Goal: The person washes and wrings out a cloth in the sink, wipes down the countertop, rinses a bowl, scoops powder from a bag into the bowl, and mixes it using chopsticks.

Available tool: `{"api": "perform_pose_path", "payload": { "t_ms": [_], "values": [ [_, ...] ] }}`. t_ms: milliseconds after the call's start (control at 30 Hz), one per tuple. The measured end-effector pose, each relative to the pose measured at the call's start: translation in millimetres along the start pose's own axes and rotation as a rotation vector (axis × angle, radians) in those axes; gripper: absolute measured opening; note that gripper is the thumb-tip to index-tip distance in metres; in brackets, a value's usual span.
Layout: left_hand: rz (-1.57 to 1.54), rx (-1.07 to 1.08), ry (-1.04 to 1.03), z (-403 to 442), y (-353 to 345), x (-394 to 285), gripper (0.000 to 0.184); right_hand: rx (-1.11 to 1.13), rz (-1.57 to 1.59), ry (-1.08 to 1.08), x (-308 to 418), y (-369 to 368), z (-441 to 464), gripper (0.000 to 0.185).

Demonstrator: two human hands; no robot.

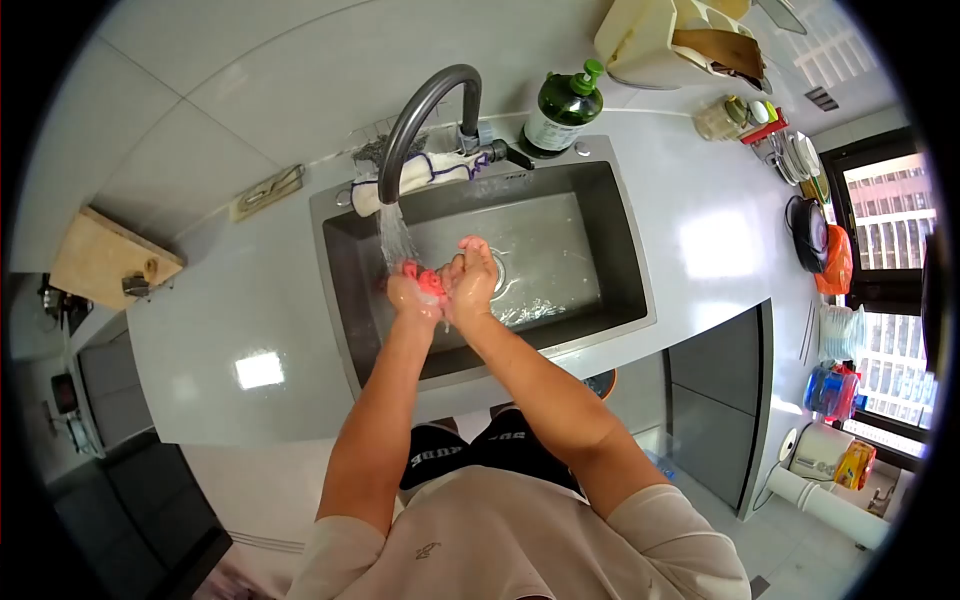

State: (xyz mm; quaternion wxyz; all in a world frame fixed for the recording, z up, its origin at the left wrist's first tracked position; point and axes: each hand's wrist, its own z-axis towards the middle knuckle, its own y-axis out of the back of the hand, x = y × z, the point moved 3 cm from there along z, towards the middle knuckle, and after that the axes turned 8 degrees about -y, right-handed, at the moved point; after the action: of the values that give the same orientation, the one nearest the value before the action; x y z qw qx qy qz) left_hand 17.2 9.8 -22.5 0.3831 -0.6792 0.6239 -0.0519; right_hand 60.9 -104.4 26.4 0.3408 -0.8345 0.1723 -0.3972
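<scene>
Water runs from the curved dark faucet [412, 120] into the grey sink [625, 240]. Under the stream, my left hand [413, 295] is closed around a small wet red-pink item [430, 281], whose exact kind I cannot make out. My right hand [472, 282] touches the same item from the right side, its fingers curled and pressed together. Both hands look wet, and they are close together above the left part of the basin. The drain shows just right of my right hand.
A green pump bottle [563, 110] stands behind the sink. White cloths [420, 172] lie at the faucet's base. A wooden board [110, 255] leans at the left. Jars [722, 120], a utensil holder [645, 45] and an orange bag [836, 262] are at the right.
</scene>
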Motion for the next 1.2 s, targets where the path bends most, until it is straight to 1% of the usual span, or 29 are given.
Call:
{"api": "perform_pose_path", "payload": {
  "t_ms": [67, 100, 167, 200, 233, 300, 333, 367, 433, 467, 533, 567, 600, 633, 667, 700, 767, 800, 833, 867, 900, 933, 967, 1033, 1067, 1100, 1133, 1167, 1200],
  "values": [
    [0.096, -0.011, 0.03, -18.9, -10.8, -16.8, 0.035, 0.083, 0.151, -0.122, -0.8, 10.7, 1.2, 0.03],
    [0.068, -0.01, 0.045, -35.9, -21.6, -20.7, 0.035, 0.106, 0.191, -0.165, 2.4, 13.3, -1.2, 0.028],
    [0.15, -0.047, 0.064, -71.9, -43.1, -53.8, 0.035, -0.192, -0.383, -0.303, 16.1, -14.6, -14.3, 0.021],
    [0.076, 0.12, 0.067, -48.6, -23.2, -63.9, 0.041, -0.123, -0.418, -0.361, 21.9, -29.6, -21.6, 0.018],
    [0.073, 0.117, 0.062, -41.4, -13.0, -71.7, 0.041, -0.118, -0.421, -0.365, 21.5, -28.9, -21.8, 0.018],
    [0.0, 0.261, 0.105, -38.4, -7.1, -82.6, 0.05, 0.16, -0.513, -0.548, 7.2, -29.4, -17.9, 0.021],
    [0.014, 0.249, 0.123, -43.3, -7.7, -88.5, 0.06, 0.163, -0.587, -0.535, 0.6, -31.7, -6.0, 0.028],
    [0.009, 0.25, 0.117, -46.8, -9.9, -94.8, 0.06, 0.169, -0.591, -0.536, -5.1, -31.8, 2.8, 0.028],
    [0.061, 0.335, -0.019, -46.0, -6.9, -106.5, 0.064, 0.094, -0.318, -0.278, 9.7, -56.6, 6.8, 0.032],
    [0.056, 0.333, -0.021, -49.7, -4.2, -107.6, 0.064, 0.075, -0.287, -0.259, 16.8, -67.0, 8.8, 0.035],
    [0.338, 0.149, 0.001, -64.0, -5.3, -106.0, 0.072, 0.058, -0.24, -0.245, 20.6, -88.6, 6.5, 0.033],
    [0.334, 0.149, -0.002, -65.3, -11.2, -103.4, 0.072, 0.041, -0.187, -0.226, 20.5, -99.0, 5.6, 0.031],
    [0.319, 0.004, 0.197, -65.2, -11.0, -93.9, 0.078, 0.042, -0.189, -0.227, 10.3, -94.5, 10.6, 0.031],
    [0.3, -0.141, 0.397, -67.4, -10.4, -84.0, 0.085, 0.055, -0.367, -0.195, -4.9, -81.4, 18.8, 0.031],
    [0.27, 0.0, 0.361, -70.5, -13.0, -77.6, 0.09, 0.067, -0.543, -0.161, -16.2, -74.3, 22.3, 0.03],
    [0.27, 0.002, 0.365, -57.4, -7.4, -74.6, 0.09, 0.063, -0.545, -0.159, -23.3, -78.6, 9.6, 0.03],
    [0.019, 0.619, 0.371, -4.7, 6.3, -59.1, 0.077, 0.147, -1.174, 0.428, -26.1, -103.5, -35.0, 0.031],
    [0.109, 0.729, 0.341, 12.6, 22.0, -51.9, 0.072, 0.139, -1.172, 0.435, -26.5, -107.3, -43.0, 0.031],
    [0.195, 0.838, 0.3, 29.4, 37.3, -44.9, 0.067, 0.166, -1.43, 0.516, -28.3, -112.3, -50.0, 0.033],
    [0.023, 0.724, 0.211, 29.0, 39.4, -34.9, 0.06, 0.192, -1.688, 0.592, -31.4, -114.5, -50.8, 0.035],
    [-0.058, 0.661, 0.174, 24.2, 31.5, -29.9, 0.058, 0.18, -1.684, 0.589, -32.9, -111.1, -32.5, 0.035],
    [-0.137, 0.603, 0.133, 19.3, 23.5, -24.9, 0.055, -0.164, -1.639, 0.507, -25.8, -98.8, 6.8, 0.037],
    [-0.011, 0.425, 0.145, 2.9, -5.5, -32.9, 0.05, -0.499, -1.566, 0.419, -13.9, -89.9, 40.2, 0.038],
    [0.245, 0.057, 0.165, -23.8, -42.1, -51.9, 0.04, -0.473, -1.575, 0.294, -5.5, -83.5, 51.8, 0.044],
    [0.195, 0.209, 0.178, -5.4, -34.9, -56.9, 0.041, -0.329, -1.673, 0.235, -20.7, -81.5, 35.4, 0.044],
    [0.197, 0.213, 0.179, 24.5, -14.2, -64.9, 0.041, -0.173, -1.767, 0.179, -37.6, -82.0, 18.8, 0.045],
    [0.251, 0.462, 0.149, 56.8, 9.9, -71.5, 0.041, -0.181, -1.668, 0.13, -39.8, -105.9, -16.8, 0.04],
    [0.259, 0.539, 0.131, 69.0, 18.0, -69.5, 0.041, -0.139, -1.676, 0.242, -36.8, -123.0, -40.2, 0.04],
    [0.263, 0.473, 0.127, 57.7, 13.5, -63.5, 0.041, -0.19, -1.709, 0.12, -32.9, -115.0, -24.1, 0.04]
  ]
}}
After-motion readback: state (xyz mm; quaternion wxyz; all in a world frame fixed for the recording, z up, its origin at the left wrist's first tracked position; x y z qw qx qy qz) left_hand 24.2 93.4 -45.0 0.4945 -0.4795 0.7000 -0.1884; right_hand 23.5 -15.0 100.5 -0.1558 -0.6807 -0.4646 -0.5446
